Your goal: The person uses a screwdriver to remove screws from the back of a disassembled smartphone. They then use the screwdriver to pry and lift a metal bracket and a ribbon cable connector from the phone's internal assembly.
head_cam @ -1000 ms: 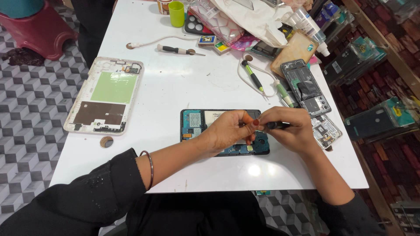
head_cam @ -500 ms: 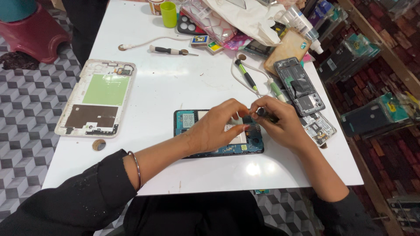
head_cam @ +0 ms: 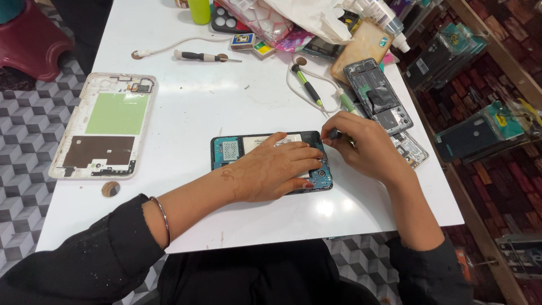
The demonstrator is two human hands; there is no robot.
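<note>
White table, cluttered upper right. Opened phone lay frame centre. Left hand pressed flat on it, fingers together. Right hand pinched screwdriver at phone's upper right corner. Risk: tip slipping, gouging board.

Opened phone lies mid-table, back cover to its left.

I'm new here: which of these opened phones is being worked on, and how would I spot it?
On the white table, look at the near middle, under the left hand. The opened phone there lies flat with a teal circuit board, unlike the white frame at the far left.
</note>
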